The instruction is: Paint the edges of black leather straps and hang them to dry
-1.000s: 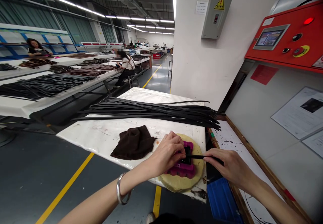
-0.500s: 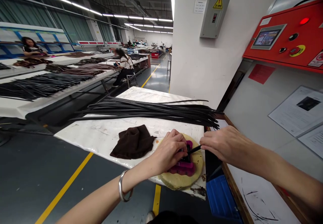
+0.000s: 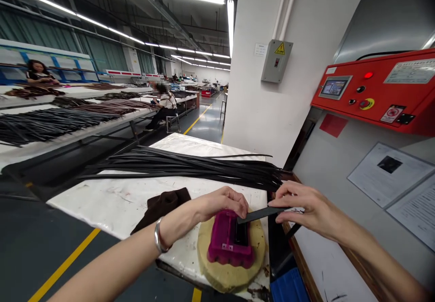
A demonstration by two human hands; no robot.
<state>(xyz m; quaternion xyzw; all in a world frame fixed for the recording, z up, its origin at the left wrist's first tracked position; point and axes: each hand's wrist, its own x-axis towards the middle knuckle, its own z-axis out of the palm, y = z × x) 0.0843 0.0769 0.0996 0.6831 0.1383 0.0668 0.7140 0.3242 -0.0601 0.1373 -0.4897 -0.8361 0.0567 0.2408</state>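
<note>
A magenta block (image 3: 227, 243) with a dark slot sits on a round tan pad (image 3: 231, 275) at the near right corner of the white table (image 3: 112, 197). My left hand (image 3: 222, 202) hovers just above the block's far end, fingers pinched on the left tip of a flat black strip (image 3: 260, 213). My right hand (image 3: 301, 207) pinches the same strip further right, holding it level over the block. A silver bangle (image 3: 158, 235) circles my left wrist.
A long pile of black strips (image 3: 176, 166) lies across the table behind my hands. A dark brown cloth (image 3: 159, 207) lies left of the pad. A red control panel (image 3: 370, 91) is on the machine at right. A blue bin (image 3: 288, 286) is below. Other people sit at far tables.
The camera has come closer and tilted. My left hand has lifted off the magenta block and now pinches the strip's end. The strip has risen out of the slot and lies level.
</note>
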